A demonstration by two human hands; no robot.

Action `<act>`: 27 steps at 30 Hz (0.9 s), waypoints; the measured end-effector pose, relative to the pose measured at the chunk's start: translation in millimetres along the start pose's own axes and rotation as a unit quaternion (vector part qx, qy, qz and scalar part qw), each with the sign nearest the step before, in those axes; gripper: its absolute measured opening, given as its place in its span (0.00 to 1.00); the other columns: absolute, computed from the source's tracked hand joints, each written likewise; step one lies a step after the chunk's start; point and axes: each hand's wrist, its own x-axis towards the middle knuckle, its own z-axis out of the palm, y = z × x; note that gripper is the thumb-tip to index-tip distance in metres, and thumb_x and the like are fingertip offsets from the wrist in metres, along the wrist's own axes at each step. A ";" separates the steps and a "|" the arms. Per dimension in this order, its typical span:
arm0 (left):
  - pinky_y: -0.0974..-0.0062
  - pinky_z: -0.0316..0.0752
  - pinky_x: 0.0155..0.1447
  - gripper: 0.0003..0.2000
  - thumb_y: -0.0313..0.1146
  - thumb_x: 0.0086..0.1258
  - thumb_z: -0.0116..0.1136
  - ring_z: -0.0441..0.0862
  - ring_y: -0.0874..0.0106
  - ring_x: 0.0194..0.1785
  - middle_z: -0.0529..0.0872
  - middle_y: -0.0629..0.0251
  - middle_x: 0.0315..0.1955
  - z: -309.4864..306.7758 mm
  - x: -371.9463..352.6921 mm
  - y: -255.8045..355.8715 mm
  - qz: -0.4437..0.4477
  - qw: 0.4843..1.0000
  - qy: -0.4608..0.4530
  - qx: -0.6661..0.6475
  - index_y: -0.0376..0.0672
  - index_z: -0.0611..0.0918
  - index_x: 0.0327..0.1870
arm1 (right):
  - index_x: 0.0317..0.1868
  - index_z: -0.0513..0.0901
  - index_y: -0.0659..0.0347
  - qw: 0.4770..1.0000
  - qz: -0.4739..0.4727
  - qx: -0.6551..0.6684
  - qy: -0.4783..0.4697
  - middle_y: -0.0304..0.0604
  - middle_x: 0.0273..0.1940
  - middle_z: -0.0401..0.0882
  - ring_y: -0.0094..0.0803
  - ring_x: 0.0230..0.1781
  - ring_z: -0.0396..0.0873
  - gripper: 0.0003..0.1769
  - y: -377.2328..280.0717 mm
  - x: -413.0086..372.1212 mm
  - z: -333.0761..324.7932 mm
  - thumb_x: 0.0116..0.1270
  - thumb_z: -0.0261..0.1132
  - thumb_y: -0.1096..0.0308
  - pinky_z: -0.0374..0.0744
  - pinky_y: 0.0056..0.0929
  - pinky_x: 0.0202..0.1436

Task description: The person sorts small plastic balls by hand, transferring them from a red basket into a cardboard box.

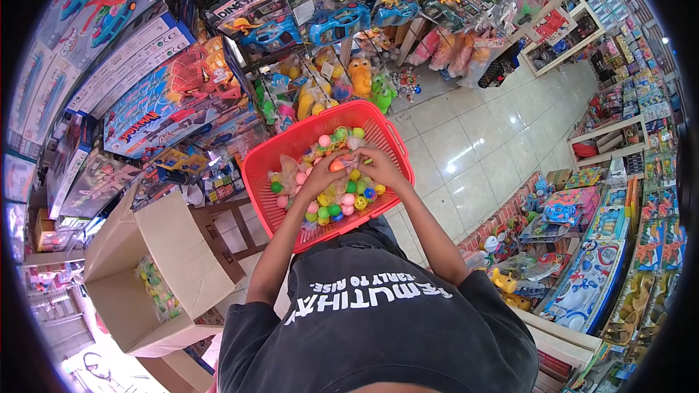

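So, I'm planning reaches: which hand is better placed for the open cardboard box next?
Probably the left hand: the open cardboard box stands on that side of the red basket. The right hand is farther and might have to reach across.

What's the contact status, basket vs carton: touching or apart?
Apart. The head view shows it: floor tiles are visible in the gap between the basket's left side and the carton.
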 end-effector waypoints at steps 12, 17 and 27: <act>0.81 0.70 0.40 0.19 0.40 0.63 0.55 0.75 0.79 0.36 0.80 0.66 0.36 0.4 2.5 12.7 -0.117 0.991 0.019 0.059 0.36 0.74 0.51 | 0.40 0.75 0.63 0.995 0.036 0.083 -0.031 0.39 0.33 0.73 0.26 0.39 0.74 0.10 -2.2 24.0 7.7 0.56 0.58 0.77 0.74 0.23 0.41; 0.81 0.68 0.35 0.16 0.41 0.67 0.50 0.72 0.80 0.31 0.79 0.68 0.31 -17.9 1.4 -20.4 -0.100 0.988 0.099 0.058 0.36 0.76 0.46 | 0.38 0.74 0.63 0.939 0.226 0.220 0.138 0.38 0.30 0.76 0.23 0.30 0.76 0.08 50.1 26.8 8.2 0.59 0.59 0.71 0.76 0.21 0.33; 0.74 0.66 0.43 0.17 0.42 0.70 0.44 0.70 0.75 0.36 0.77 0.62 0.30 -23.1 -18.0 -32.8 -0.058 0.975 0.207 0.063 0.33 0.74 0.38 | 0.62 0.55 0.58 0.949 0.259 -0.173 0.044 0.59 0.53 0.69 0.50 0.52 0.72 0.38 108.7 29.1 32.9 0.51 0.62 0.64 0.71 0.43 0.52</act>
